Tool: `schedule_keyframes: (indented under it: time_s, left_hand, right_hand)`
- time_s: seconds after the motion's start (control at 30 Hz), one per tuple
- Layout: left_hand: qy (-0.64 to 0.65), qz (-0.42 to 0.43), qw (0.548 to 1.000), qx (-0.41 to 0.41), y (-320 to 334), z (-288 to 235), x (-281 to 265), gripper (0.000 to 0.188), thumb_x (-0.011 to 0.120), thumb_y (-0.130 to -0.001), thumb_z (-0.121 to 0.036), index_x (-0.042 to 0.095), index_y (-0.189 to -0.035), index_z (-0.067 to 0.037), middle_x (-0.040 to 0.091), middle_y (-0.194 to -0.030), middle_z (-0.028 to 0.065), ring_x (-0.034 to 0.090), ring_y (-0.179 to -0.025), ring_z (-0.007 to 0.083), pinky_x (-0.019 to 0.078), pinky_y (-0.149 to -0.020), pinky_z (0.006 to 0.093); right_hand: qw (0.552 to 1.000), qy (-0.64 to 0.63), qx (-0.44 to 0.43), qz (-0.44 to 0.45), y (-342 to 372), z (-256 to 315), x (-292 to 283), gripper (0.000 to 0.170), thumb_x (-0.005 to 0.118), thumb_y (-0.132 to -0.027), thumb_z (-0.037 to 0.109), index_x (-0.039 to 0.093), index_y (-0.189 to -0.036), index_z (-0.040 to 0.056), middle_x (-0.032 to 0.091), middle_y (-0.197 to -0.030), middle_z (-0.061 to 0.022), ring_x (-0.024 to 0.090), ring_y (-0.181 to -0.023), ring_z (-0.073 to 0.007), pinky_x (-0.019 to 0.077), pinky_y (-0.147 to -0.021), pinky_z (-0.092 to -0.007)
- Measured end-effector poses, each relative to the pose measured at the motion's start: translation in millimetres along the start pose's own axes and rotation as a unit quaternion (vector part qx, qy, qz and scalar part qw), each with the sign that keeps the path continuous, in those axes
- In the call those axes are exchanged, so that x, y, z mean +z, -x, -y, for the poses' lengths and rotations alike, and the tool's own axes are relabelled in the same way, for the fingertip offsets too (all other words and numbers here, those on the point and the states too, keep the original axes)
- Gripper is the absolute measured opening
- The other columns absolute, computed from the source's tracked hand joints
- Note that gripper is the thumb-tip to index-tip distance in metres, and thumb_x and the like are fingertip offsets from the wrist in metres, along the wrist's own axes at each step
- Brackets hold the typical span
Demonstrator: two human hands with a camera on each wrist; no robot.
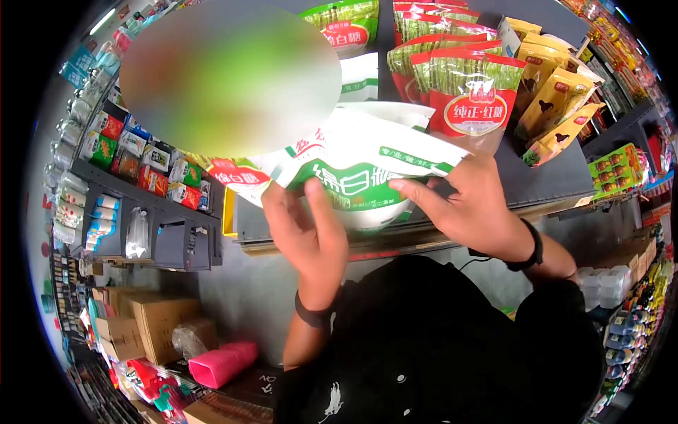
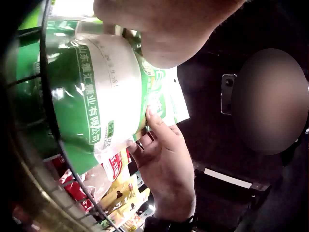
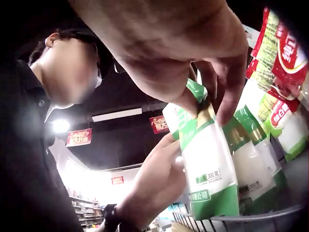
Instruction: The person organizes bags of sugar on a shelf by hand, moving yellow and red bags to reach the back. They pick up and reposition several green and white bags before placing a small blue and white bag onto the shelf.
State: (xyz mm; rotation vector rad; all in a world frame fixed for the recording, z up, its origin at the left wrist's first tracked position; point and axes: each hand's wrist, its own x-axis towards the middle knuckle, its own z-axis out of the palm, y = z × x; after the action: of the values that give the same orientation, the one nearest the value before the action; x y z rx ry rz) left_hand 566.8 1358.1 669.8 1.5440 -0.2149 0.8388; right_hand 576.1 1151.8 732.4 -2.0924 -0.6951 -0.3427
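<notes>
A white and green sugar bag (image 1: 353, 180) is tilted between both hands at the front edge of the display; it also shows in the left wrist view (image 2: 116, 92) and the right wrist view (image 3: 207, 164). The left hand (image 1: 311, 237) grips its lower left part with bent fingers. On the bag's right side, the right hand (image 1: 477, 208) pinches the edge between thumb and fingers, seen closely in the right wrist view (image 3: 188, 58). The fingertips behind the bag are hidden. Similar green and white bags (image 3: 251, 159) stand behind it.
Red-labelled bags (image 1: 473, 106) and yellow pouches (image 1: 558, 102) stand to the right on the dark display (image 1: 558, 180). A wire rim (image 3: 260, 217) runs below the bags. Shelves of packets (image 1: 145, 166) line the left; cartons (image 1: 159, 321) and a pink basket (image 1: 222, 364) are on the floor.
</notes>
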Motion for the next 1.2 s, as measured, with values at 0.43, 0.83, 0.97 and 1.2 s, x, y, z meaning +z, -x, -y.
schedule_keyframes:
  time_s: [0.43,0.83,0.97,1.2]
  left_hand:
    - [-0.157,0.155,0.975,-0.007,14.1,5.5,-7.9,0.107,0.085,-0.074,-0.008,0.019,-0.157,0.007,0.035,-0.147,0.0244,0.041,-0.138,0.0374,0.0350,-0.116,0.0486]
    - [-0.151,0.141,0.977,-0.051,-0.7,9.7,13.8,0.121,0.088,-0.076,-0.010,0.006,-0.163,0.007,0.023,-0.161,0.0288,0.030,-0.151,0.0396,0.0271,-0.125,0.0502]
    - [-0.109,0.145,0.981,-0.069,-8.3,11.5,19.3,0.128,0.094,-0.072,-0.014,0.006,-0.163,0.005,0.025,-0.159,0.0273,0.033,-0.148,0.0367,0.0304,-0.123,0.0492]
    - [-0.086,0.153,0.978,-0.110,-5.6,20.9,21.3,0.122,0.098,-0.069,-0.015,0.014,-0.156,0.000,0.033,-0.146,0.0211,0.045,-0.133,0.0311,0.0415,-0.114,0.0464]
  right_hand:
    - [0.986,-0.114,0.088,-0.082,24.8,-16.7,51.2,0.069,0.087,-0.078,0.005,0.053,-0.138,0.0001,0.054,-0.138,-0.0234,0.058,-0.129,-0.0417,0.0506,-0.103,-0.0462]
    - [0.962,-0.209,0.154,-0.084,25.2,-38.3,60.4,0.072,0.081,-0.087,0.003,0.042,-0.147,0.0004,0.060,-0.136,-0.0224,0.062,-0.128,-0.0340,0.0521,-0.102,-0.0444]
    - [0.958,-0.211,0.179,-0.073,23.5,-34.1,58.8,0.070,0.078,-0.089,0.005,0.041,-0.148,0.0006,0.060,-0.138,-0.0226,0.061,-0.128,-0.0347,0.0520,-0.102,-0.0454]
    - [0.966,-0.205,0.143,-0.063,19.2,-39.9,54.3,0.062,0.073,-0.094,0.008,0.042,-0.148,0.0001,0.059,-0.137,-0.0238,0.062,-0.127,-0.0368,0.0517,-0.102,-0.0435]
